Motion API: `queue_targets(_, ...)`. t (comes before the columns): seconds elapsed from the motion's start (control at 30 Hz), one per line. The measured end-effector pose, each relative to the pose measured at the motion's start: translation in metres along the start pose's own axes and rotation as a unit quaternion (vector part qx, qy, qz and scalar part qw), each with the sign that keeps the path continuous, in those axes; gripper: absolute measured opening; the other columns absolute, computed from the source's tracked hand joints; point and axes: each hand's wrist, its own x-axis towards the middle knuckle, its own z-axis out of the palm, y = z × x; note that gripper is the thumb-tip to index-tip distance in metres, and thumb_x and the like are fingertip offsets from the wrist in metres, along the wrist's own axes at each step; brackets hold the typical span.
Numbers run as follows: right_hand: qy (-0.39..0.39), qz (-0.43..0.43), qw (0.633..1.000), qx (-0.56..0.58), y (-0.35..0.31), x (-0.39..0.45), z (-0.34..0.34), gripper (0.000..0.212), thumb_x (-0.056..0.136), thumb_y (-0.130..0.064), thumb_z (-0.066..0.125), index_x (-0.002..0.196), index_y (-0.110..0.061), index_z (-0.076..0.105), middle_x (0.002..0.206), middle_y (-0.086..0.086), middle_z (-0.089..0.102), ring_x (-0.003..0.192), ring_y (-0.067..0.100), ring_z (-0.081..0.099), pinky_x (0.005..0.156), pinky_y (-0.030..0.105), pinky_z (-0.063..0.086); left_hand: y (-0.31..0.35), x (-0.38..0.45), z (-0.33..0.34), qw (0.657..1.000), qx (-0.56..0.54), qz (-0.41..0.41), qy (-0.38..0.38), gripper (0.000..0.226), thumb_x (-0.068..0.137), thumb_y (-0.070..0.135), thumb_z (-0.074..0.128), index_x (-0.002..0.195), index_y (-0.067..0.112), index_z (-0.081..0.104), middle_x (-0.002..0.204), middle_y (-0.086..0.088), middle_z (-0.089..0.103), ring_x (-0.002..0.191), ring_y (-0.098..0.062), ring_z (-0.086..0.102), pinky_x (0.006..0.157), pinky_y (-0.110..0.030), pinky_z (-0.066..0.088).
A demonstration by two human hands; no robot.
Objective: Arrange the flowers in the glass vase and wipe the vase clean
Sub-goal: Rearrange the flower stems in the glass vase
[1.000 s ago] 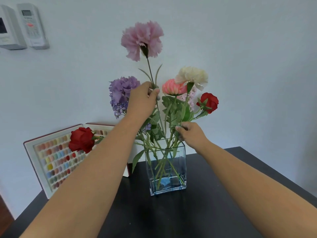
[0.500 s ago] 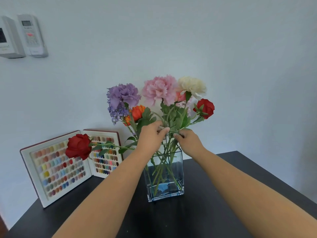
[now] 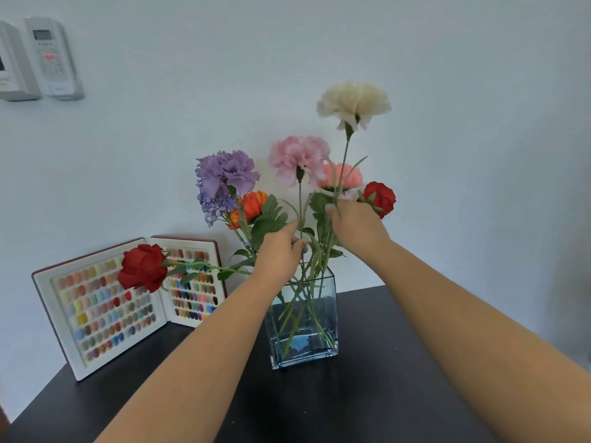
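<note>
Black table [image 3: 367, 410], lower frame. Swatch book [image 3: 105, 311], left, open. Glass vase [image 3: 303, 318], ctr, w/ flowers. Right hand [image 3: 358, 231] pinches cream carnation [image 3: 353, 102] stem; left hand [image 3: 281, 254] pinches pink carnation [image 3: 299, 159] stem.

Change over the last second. The left hand [image 3: 281, 254], formerly high on the stem of the pink carnation [image 3: 299, 159], has dropped to just above the rim of the vase [image 3: 331, 302] and still pinches that stem; the bloom has sunk among the others. The right hand [image 3: 356, 228], formerly low beside the left, has risen and grips the stem of the cream carnation [image 3: 353, 102], whose head now stands above every other flower.
</note>
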Motion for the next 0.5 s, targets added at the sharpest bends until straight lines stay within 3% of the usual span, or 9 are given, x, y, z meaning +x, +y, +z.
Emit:
queue_targets(0.17,-0.04,0.022,0.999,-0.004,-0.004,0.007,0.007,0.037,0.103,-0.026,0.035,0.101,0.001,0.061,0.096,0.018,0.066,0.091,0.034,0.061,0.073,0.034,0.042,0.001,0.006,-0.002,1.0,-0.006,0.009,-0.014,0.022,0.095,0.011,0.056,0.115,0.003,0.062,0.073,-0.005,0.07,0.067,-0.024,0.066,0.072,-0.042,0.058)
queue_targets(0.33,-0.117,0.081,0.99,0.008,0.003,0.002,0.031,0.035,0.101,-0.031,0.041,0.075,-0.009,0.052,0.072,0.007,0.053,0.072,0.028,0.054,0.063,0.031,0.038,0.0,0.01,0.003,0.999,-0.032,-0.012,-0.022,0.014,0.093,0.017,0.062,0.098,0.004,0.066,0.077,-0.006,0.072,0.07,-0.025,0.068,0.071,-0.043,0.058)
queue_targets(0.43,-0.138,0.111,0.984,0.005,0.01,-0.004,0.034,0.038,0.1,-0.032,0.041,0.067,-0.012,0.047,0.072,0.006,0.053,0.073,0.029,0.056,0.063,0.031,0.041,-0.002,0.008,0.006,0.997,-0.059,-0.045,-0.014,0.043,0.091,0.022,0.066,0.131,0.008,0.059,0.093,-0.011,0.075,0.086,-0.027,0.07,0.083,-0.043,0.057)
queue_targets(0.5,-0.147,0.119,0.982,0.016,0.016,-0.008,0.035,0.038,0.099,-0.032,0.042,0.067,-0.013,0.047,0.072,0.007,0.055,0.076,0.031,0.062,0.064,0.032,0.045,-0.003,0.006,0.008,0.997,-0.054,-0.049,-0.009,0.052,0.092,0.022,0.066,0.14,0.009,0.051,0.1,-0.01,0.075,0.095,-0.026,0.069,0.091,-0.04,0.054)
